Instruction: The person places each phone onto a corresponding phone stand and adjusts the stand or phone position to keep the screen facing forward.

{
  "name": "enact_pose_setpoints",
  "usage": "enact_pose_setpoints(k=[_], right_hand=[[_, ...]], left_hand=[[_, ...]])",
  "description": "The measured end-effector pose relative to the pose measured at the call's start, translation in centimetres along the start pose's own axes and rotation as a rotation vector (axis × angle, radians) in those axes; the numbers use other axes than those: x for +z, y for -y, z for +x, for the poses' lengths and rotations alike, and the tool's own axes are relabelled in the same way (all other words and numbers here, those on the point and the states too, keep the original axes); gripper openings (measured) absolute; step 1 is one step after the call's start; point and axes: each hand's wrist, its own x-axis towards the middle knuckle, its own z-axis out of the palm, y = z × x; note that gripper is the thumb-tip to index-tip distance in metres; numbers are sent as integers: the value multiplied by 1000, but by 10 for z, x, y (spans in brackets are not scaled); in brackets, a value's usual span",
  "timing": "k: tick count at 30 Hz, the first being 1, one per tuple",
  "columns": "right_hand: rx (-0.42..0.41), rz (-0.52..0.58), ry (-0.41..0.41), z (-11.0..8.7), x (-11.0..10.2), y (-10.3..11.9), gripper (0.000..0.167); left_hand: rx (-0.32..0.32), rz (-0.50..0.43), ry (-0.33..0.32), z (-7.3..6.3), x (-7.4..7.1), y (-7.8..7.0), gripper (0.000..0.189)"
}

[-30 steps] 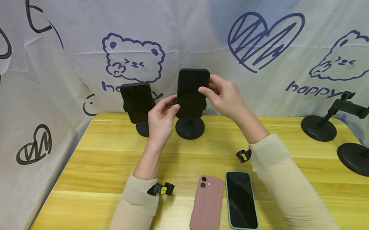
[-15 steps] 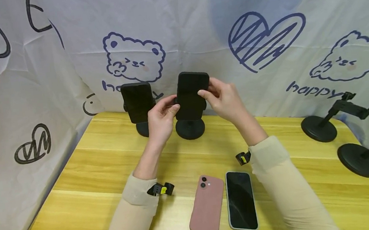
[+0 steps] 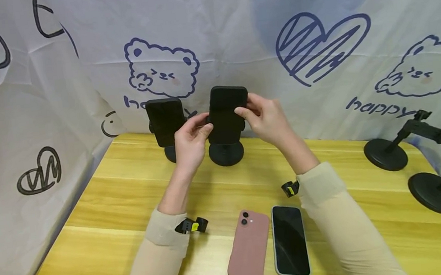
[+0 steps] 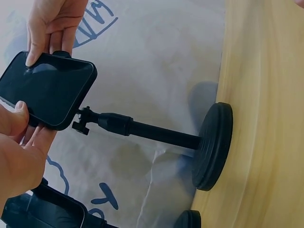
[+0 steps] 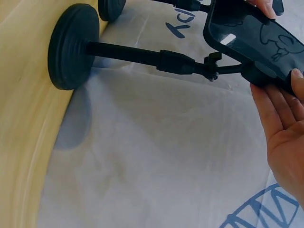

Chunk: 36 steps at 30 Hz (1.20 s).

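A black phone (image 3: 227, 116) stands upright in a black phone stand (image 3: 226, 155) near the back of the table. My left hand (image 3: 190, 146) grips its left edge, thumb on the front and fingers behind. Along the right edge my right hand (image 3: 270, 119) pinches it between thumb and fingers. In the right wrist view, the stand's clamp (image 5: 258, 73) shows at the phone's side above the right fingers. The left wrist view shows the phone's dark screen (image 4: 52, 88) and the stand's pole (image 4: 159, 134). Most of the clamp is hidden behind the phone.
Left of my left hand, another stand holds a second black phone (image 3: 165, 123). A pink-cased phone (image 3: 249, 247) lies face down in front, beside a light-edged phone (image 3: 289, 241) with its screen up. Two more black stands (image 3: 385, 154) are at the right. A printed cloth (image 3: 233, 28) hangs behind.
The held phone has slid slightly down in its stand, and my right hand has come down with it. My left hand keeps its grip. The head view has shifted a little.
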Motion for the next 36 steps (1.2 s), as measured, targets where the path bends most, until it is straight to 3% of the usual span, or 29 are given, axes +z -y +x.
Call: enact_pose_setpoints(k=[11,18,26,36], right_hand=[[7,-51,40,4,-3,4,27],[33,-19,4,0,0,4,30],[242,197,-91,-20,4,1,40],[145,270,-160,-48,-5,-1,37]], left_hand=[[-29,-50,1,0,2,1,33],[-31,-37,20,1,4,1,34],[-37,-40,48,0,8,2,34],[-62,-48,51,-1,6,-3,35]])
